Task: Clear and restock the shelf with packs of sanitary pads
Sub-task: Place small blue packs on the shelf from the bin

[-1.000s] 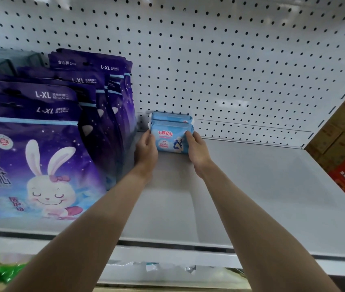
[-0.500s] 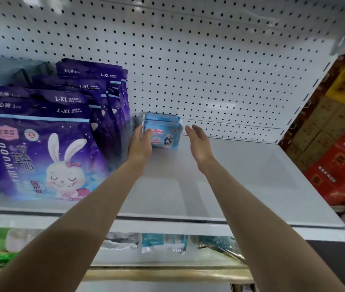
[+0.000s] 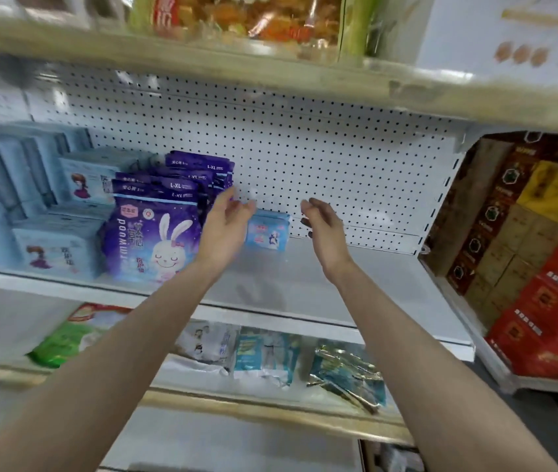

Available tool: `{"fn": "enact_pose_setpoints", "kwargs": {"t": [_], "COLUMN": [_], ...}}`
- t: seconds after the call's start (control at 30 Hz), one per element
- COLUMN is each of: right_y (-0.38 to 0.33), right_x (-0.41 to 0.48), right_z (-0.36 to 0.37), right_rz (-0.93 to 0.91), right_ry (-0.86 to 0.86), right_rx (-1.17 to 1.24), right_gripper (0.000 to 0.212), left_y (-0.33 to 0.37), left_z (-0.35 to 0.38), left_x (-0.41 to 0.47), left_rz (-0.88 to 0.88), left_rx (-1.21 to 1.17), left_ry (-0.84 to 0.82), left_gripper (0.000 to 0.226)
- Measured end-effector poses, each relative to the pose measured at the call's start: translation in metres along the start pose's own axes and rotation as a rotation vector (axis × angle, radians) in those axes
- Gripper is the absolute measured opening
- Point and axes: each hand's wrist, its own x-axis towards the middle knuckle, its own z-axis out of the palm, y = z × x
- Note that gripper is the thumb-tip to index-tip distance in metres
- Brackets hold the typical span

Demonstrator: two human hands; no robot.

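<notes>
scene: store rack seen from the head view, whole frame smeared with blur.
shelf [image 3: 356, 284]: white metal, middle level of the rack, pegboard [image 3: 339, 158] as its back wall.
blue pack [image 3: 267, 231]: the small task item, light blue. It stands upright at the far edge of the shelf against the pegboard, just right of the purple packs. Cannot tell through the blur if a second one sits behind it.
purple packs [image 3: 155, 233]: row standing front to back on the shelf, left of the blue pack. Rabbit print on the near one, "L-XL" on the top strips.
pale packs [image 3: 56, 247]: light blue with a girl print, stacked at the left end of the shelf, right up against the purple row.
left hand [image 3: 226, 229]: raised over the shelf, nearer than the blue pack, palm turned right. It covers the pack's left edge in this view, contact cannot be told. Grip spread and loose, fingers a little curled, nothing in it.
right hand [image 3: 322, 229]: raised right of the blue pack and apart from it, palm turned left. Grip spread, fingers loosely curled, nothing in it.
hands vs pack: palms face each other, and the blue pack shows in the gap between them, farther back.
lower shelf: green pack [image 3: 63, 342] at left, teal packs [image 3: 264, 356] in the middle, foil packs [image 3: 349, 373] to the right, all lying flat.
top shelf: snack bags [image 3: 247, 18], blurred.
right of rack: red boxes [image 3: 550, 318] stacked, yellow box [image 3: 557, 192] above them.
</notes>
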Motion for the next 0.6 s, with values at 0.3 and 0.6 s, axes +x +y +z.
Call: {"fn": "enact_pose_setpoints", "kwargs": {"t": [0.3, 0.6], "right_y": [-0.052, -0.091], "right_x": [-0.145, -0.283], "right_z": [-0.005, 0.089], "right_rz": [-0.147, -0.203], "right_ry": [-0.213, -0.537], "right_rx": [0.115, 0.172], "right_gripper": [0.043, 0.055], "left_y": [0.070, 0.098], "left_z": [-0.062, -0.194], "left_x": [-0.179, -0.301], "left_rz": [0.121, 0.132], "left_rx": [0.028, 0.196], "left_ry": [0.166, 0.450], "left_gripper": [0.049, 0.057]}}
